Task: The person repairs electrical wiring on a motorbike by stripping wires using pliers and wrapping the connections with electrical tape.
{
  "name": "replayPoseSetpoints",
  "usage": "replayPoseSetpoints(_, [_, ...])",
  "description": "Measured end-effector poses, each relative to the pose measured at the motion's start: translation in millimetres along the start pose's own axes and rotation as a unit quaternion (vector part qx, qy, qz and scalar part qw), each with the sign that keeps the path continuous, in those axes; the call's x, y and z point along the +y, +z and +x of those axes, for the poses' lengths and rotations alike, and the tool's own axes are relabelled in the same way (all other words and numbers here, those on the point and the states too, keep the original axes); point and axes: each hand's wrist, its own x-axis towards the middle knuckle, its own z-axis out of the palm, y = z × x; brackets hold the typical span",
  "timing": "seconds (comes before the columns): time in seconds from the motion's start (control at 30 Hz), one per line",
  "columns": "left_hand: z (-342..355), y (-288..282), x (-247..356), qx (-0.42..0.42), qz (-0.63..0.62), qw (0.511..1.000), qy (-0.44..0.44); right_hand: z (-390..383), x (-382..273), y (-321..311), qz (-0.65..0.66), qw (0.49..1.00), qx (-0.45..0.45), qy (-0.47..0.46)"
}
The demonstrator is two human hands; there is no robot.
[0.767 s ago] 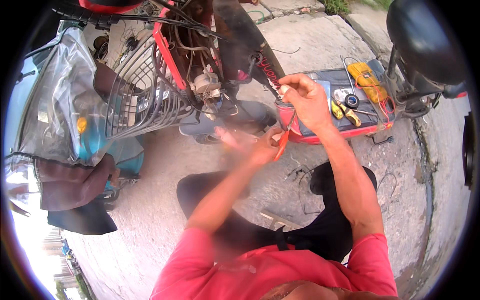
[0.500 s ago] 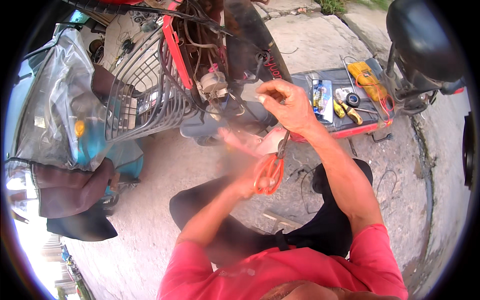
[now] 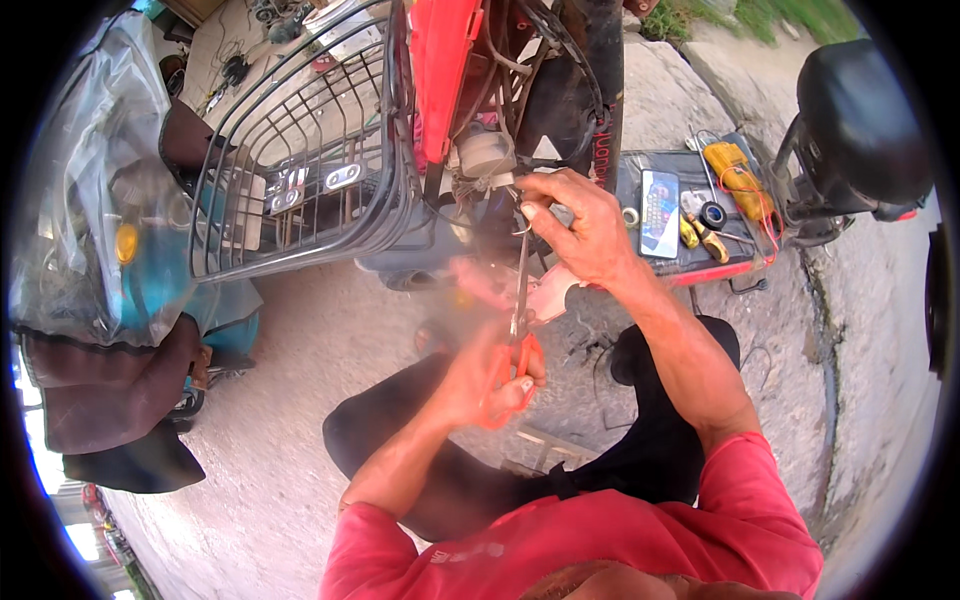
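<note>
Orange-handled scissors (image 3: 517, 352) are gripped in my left hand (image 3: 490, 375), with the blades pointing up and away from me. Beyond their tips, my right hand (image 3: 580, 225) pinches a thin wire (image 3: 522, 222) near the front of a red electric scooter (image 3: 440, 80). A round grey part (image 3: 486, 155) sits just past my right fingertips, with cables (image 3: 520, 70) hanging around it. Below lies a pale pink cover piece (image 3: 550, 296), partly behind the scissors. Haze blurs the area about the left hand.
A black wire basket (image 3: 300, 220) juts out on the left. On the scooter's footboard lie a phone-like flat pack (image 3: 659, 213), a black tape roll (image 3: 713, 215), a yellow multimeter (image 3: 738, 180) and yellow-handled tools (image 3: 708, 240). A black seat (image 3: 860, 125) rises at right. A covered teal vehicle (image 3: 150, 280) stands at left.
The scissors have swung upright, their blades now at the wire by my right fingers. My right hand has closed in on the wire. The view has shifted, bringing the basket lower and closer.
</note>
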Motion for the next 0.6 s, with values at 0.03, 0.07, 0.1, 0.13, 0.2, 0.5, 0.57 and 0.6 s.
replayPoseSetpoints(0.03, [-1.6,-2.9,1.0,-0.004,0.005,1.0,0.003,1.0,4.5,1.3,0.007,1.0,-0.001,-0.015])
replayPoseSetpoints(0.07, [-4.0,-7.4,0.0,0.001,0.036,0.999,0.032,3.6,9.0,2.3,0.015,0.999,0.0,-0.03])
replayPoseSetpoints(0.1, [-6.8,-12.1,-3.4,0.007,0.066,0.996,0.061,5.2,11.9,2.8,0.022,0.999,0.001,-0.045])
replayPoseSetpoints(0.13, [-7.3,-14.8,-7.4,0.013,0.095,0.991,0.089,4.3,12.5,3.1,0.008,0.999,-0.001,-0.047])
replayPoseSetpoints(0.2, [-6.8,-16.1,-11.6,0.052,0.095,0.987,0.116,5.0,1.7,10.0,-0.014,0.999,-0.006,-0.049])
replayPoseSetpoints(0.5, [9.6,-26.4,-5.7,0.179,0.314,0.928,0.091,11.5,4.4,34.1,-0.084,0.99,0.073,-0.086])
replayPoseSetpoints(0.57, [12.9,-17.4,8.4,0.21,0.301,0.93,0.038,13.6,9.4,36.8,-0.071,0.989,0.091,-0.091])
replayPoseSetpoints(0.6, [15.1,-13.8,14.9,0.226,0.293,0.929,0.012,13.9,11.5,37.7,-0.065,0.988,0.1,-0.094])
